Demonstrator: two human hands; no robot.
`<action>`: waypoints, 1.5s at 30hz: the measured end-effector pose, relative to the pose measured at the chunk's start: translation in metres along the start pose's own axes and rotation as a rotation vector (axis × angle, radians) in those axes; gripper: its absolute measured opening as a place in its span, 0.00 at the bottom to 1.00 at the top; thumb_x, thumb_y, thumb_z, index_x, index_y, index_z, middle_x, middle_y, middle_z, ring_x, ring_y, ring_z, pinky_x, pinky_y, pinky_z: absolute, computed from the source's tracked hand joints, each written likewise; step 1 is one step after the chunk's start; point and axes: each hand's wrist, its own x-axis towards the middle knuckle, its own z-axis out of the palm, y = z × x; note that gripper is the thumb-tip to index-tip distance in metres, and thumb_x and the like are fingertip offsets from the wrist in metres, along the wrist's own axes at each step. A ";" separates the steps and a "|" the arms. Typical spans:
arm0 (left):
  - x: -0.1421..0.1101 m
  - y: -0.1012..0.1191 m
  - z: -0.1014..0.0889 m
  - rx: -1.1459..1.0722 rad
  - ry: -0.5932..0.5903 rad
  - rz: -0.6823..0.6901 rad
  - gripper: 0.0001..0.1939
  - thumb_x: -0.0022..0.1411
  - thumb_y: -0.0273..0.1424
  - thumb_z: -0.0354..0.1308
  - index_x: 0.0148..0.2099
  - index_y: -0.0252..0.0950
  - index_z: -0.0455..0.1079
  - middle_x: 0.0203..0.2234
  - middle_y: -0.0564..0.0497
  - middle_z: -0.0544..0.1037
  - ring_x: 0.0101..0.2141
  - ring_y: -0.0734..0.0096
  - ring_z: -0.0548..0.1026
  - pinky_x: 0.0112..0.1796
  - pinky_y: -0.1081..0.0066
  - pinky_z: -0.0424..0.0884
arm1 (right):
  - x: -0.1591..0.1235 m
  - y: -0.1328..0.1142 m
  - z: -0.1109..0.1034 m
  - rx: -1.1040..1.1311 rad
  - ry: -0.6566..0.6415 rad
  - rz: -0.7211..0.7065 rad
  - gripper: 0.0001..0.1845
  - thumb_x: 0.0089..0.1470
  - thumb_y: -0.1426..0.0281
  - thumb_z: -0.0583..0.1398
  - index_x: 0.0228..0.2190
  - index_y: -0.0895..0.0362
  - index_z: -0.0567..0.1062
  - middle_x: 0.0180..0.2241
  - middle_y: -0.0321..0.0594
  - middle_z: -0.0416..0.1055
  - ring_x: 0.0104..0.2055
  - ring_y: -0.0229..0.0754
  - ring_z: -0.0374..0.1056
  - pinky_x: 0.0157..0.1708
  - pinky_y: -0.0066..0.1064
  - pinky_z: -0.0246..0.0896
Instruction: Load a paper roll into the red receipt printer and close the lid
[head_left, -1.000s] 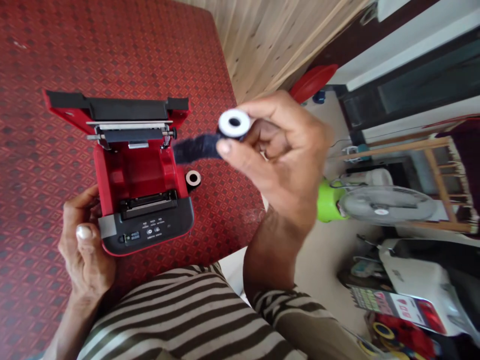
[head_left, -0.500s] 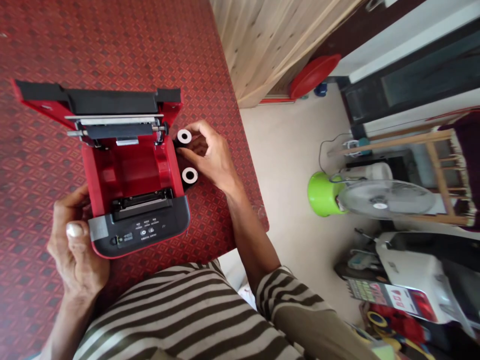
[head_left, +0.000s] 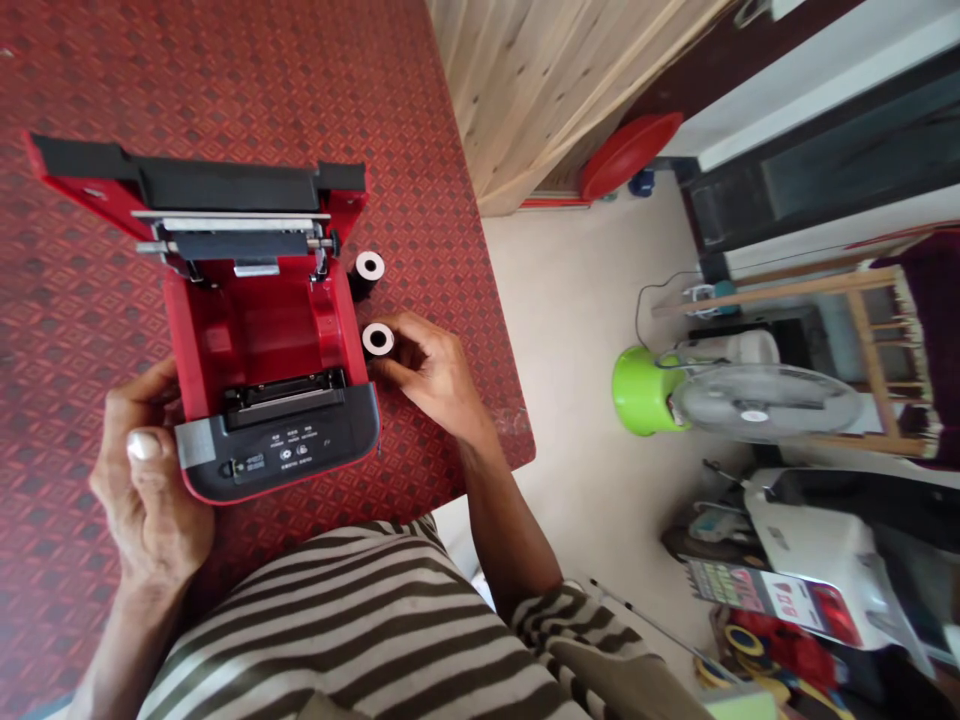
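Note:
A red and black printer (head_left: pixel 281 440) stands on the table with its lid (head_left: pixel 225 190) raised and its red inner bay (head_left: pixel 274 325) in view, no roll inside. My left hand (head_left: pixel 154 480) grips the printer's left side, thumb along the front corner and fingers partly hidden behind the edge. On the printer's right are two small dark rolls with white ring-shaped ends. My right hand (head_left: pixel 435 375) closes its fingers and thumb around the nearer roll (head_left: pixel 378 340). Beyond it the farther roll (head_left: pixel 370 267) stands upright, apart from my hand.
The red patterned table (head_left: pixel 420 130) ends on the right above a pale floor. A wooden plank panel (head_left: pixel 540 90) borders it at the back right. On the floor side are a green bucket (head_left: pixel 641 390), a fan (head_left: pixel 765 402), and a white machine (head_left: pixel 817 540).
My right hand has left the farther roll and moved toward me to the nearer one, closing on it. My left hand stays on the printer.

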 end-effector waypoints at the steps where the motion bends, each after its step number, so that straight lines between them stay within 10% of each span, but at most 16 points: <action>1: 0.000 0.001 -0.001 -0.006 -0.012 -0.001 0.33 0.74 0.55 0.42 0.66 0.44 0.74 0.39 0.49 0.81 0.39 0.59 0.77 0.38 0.59 0.71 | 0.000 -0.001 0.000 0.037 0.007 0.019 0.08 0.58 0.73 0.65 0.41 0.53 0.78 0.40 0.37 0.78 0.43 0.42 0.73 0.48 0.38 0.70; 7: -0.001 -0.001 -0.003 -0.027 -0.029 -0.026 0.33 0.74 0.56 0.43 0.67 0.44 0.73 0.43 0.48 0.83 0.41 0.58 0.78 0.38 0.59 0.72 | -0.009 -0.036 -0.036 0.401 -0.024 0.013 0.13 0.61 0.65 0.66 0.47 0.52 0.76 0.46 0.39 0.80 0.48 0.44 0.77 0.46 0.36 0.75; 12: -0.002 -0.008 -0.004 -0.032 -0.052 0.017 0.33 0.75 0.54 0.44 0.67 0.41 0.73 0.48 0.44 0.82 0.45 0.56 0.79 0.44 0.57 0.72 | -0.007 -0.086 -0.055 0.165 -0.175 -0.113 0.16 0.62 0.63 0.68 0.50 0.51 0.77 0.48 0.40 0.79 0.49 0.47 0.77 0.47 0.39 0.75; 18: -0.001 -0.005 -0.009 -0.081 -0.118 0.028 0.30 0.76 0.51 0.45 0.66 0.40 0.72 0.48 0.45 0.80 0.47 0.56 0.77 0.49 0.55 0.72 | 0.013 -0.120 -0.024 -0.324 -0.269 -0.323 0.16 0.68 0.69 0.63 0.56 0.52 0.75 0.53 0.43 0.76 0.56 0.48 0.73 0.59 0.44 0.70; 25: -0.001 -0.010 -0.011 -0.111 -0.143 0.093 0.26 0.78 0.47 0.45 0.66 0.39 0.70 0.50 0.45 0.78 0.49 0.60 0.75 0.50 0.60 0.71 | 0.032 -0.133 0.022 -0.898 -0.310 -0.342 0.12 0.69 0.78 0.56 0.48 0.59 0.77 0.44 0.48 0.80 0.48 0.52 0.72 0.48 0.42 0.69; 45: 0.000 -0.010 -0.011 -0.092 -0.171 0.113 0.27 0.78 0.47 0.44 0.68 0.42 0.69 0.50 0.45 0.78 0.48 0.58 0.75 0.49 0.59 0.73 | 0.070 -0.135 0.048 -0.984 -0.528 -0.188 0.22 0.70 0.83 0.48 0.51 0.64 0.79 0.44 0.54 0.80 0.45 0.50 0.79 0.41 0.38 0.71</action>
